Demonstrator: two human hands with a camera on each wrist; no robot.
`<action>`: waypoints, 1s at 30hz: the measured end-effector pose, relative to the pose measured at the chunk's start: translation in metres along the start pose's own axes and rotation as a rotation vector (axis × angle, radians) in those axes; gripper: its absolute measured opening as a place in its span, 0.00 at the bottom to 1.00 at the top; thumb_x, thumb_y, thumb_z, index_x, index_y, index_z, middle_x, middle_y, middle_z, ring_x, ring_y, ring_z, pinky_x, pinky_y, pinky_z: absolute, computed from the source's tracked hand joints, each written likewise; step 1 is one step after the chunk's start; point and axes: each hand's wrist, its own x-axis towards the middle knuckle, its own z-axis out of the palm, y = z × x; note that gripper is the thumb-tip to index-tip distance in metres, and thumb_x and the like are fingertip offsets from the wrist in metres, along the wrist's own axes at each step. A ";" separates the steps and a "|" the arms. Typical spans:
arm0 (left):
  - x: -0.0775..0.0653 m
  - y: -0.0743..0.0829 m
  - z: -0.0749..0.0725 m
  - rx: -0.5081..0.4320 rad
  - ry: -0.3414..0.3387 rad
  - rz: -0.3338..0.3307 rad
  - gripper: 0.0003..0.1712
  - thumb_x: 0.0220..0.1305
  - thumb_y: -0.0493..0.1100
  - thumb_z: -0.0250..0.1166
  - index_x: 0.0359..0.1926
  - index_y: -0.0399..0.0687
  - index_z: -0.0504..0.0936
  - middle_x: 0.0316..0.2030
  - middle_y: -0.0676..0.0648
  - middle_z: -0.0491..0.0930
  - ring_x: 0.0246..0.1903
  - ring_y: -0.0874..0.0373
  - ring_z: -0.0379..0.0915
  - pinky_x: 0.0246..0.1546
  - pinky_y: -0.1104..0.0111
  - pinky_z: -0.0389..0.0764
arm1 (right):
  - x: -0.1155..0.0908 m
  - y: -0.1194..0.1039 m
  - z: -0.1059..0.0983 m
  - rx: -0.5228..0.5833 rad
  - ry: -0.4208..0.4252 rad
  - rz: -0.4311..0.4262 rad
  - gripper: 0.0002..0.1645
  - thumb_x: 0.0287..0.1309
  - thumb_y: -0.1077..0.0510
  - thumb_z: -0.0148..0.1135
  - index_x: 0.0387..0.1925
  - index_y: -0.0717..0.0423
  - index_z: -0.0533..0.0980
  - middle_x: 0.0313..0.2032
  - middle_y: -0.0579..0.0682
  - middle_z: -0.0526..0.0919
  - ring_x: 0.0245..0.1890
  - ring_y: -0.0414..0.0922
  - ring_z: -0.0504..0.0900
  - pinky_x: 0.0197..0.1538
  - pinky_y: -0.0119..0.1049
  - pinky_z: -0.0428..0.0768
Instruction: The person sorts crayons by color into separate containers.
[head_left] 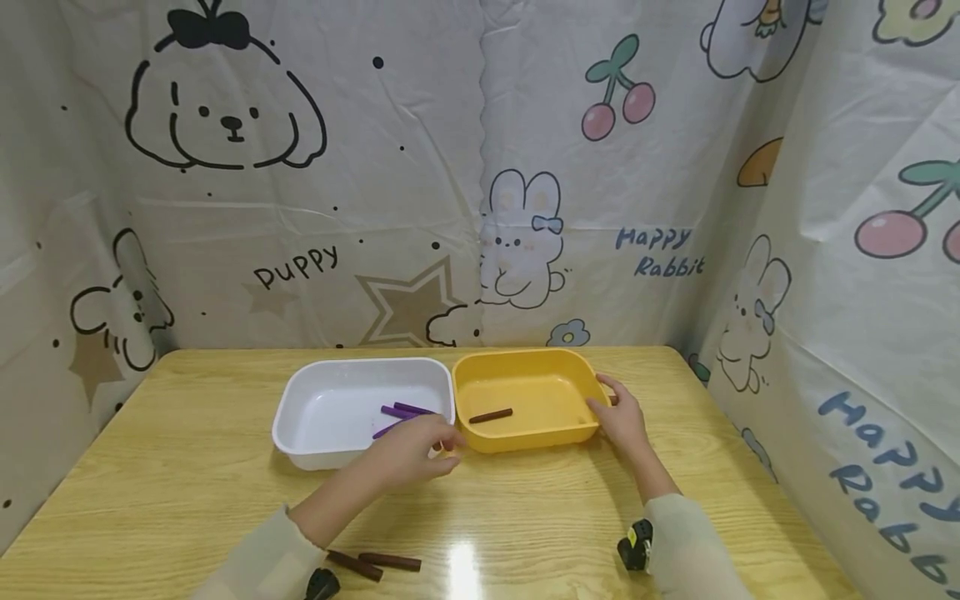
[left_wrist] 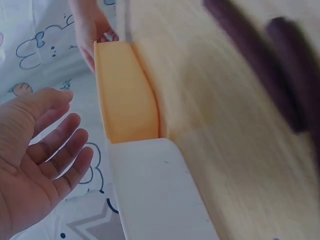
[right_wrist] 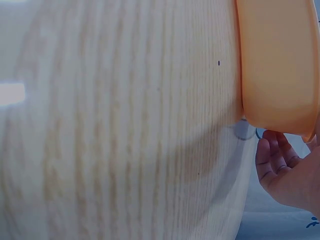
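Tabletop (head_left: pixel 525 517): two trays (head_left: pixel 318 457) (head_left: pixel 525 438), two hands (head_left: pixel 412 452) (head_left: pixel 624 421)

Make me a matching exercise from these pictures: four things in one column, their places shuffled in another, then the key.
Things
1. Purple sticks
2. Lone brown stick
3. Brown sticks lying together
4. Right hand

Places
A. At the right end of the yellow tray
B. On the table, outside both trays
C. Inside the white tray
D. Inside the yellow tray

Pairs: 1-C, 2-D, 3-B, 4-A
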 end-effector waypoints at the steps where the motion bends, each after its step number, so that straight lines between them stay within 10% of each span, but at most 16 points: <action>1: -0.004 -0.001 0.000 0.008 -0.004 0.014 0.09 0.57 0.40 0.65 0.40 0.44 0.83 0.33 0.48 0.81 0.35 0.57 0.76 0.38 0.69 0.77 | 0.000 0.000 0.000 0.002 -0.001 0.000 0.31 0.62 0.58 0.56 0.66 0.53 0.62 0.46 0.65 0.74 0.35 0.49 0.80 0.33 0.33 0.79; 30: -0.085 -0.021 0.035 -0.087 -0.234 0.005 0.08 0.51 0.49 0.69 0.34 0.57 0.83 0.27 0.63 0.70 0.28 0.72 0.63 0.31 0.78 0.68 | -0.001 -0.001 0.000 0.007 -0.001 0.003 0.31 0.62 0.59 0.56 0.66 0.53 0.62 0.46 0.65 0.74 0.35 0.49 0.79 0.32 0.32 0.79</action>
